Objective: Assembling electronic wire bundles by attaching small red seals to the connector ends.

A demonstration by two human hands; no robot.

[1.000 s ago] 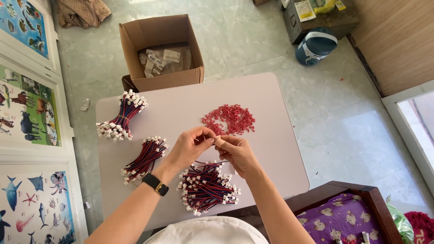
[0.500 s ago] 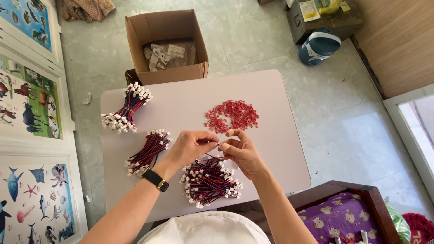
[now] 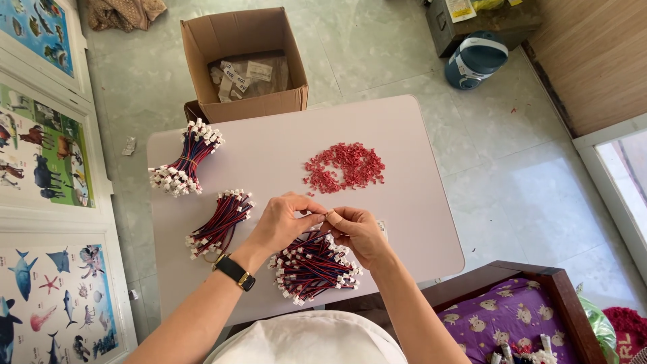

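My left hand [image 3: 283,222] and my right hand [image 3: 357,232] meet fingertip to fingertip over a small white table [image 3: 404,229], pinching one thin red and black wire with a white connector between them. Right under my hands lies a loose pile of such wires [image 3: 313,266]. A heap of small red plastic pieces [image 3: 344,166] lies just beyond my hands. Two tied wire bundles rest to the left: one near my left wrist [image 3: 221,222], another at the far left corner [image 3: 185,158]. I wear a black watch [image 3: 234,271] on the left wrist.
An open cardboard box [image 3: 242,61] with bagged parts stands on the tiled floor beyond the table. Framed animal posters [image 3: 40,162] lie along the left. A blue and white cooker [image 3: 475,59] sits at the upper right. A wooden frame with purple fabric [image 3: 512,317] is at the lower right.
My hands stay together over the wire pile, with only small finger movements. The view has shifted slightly as my head moved.
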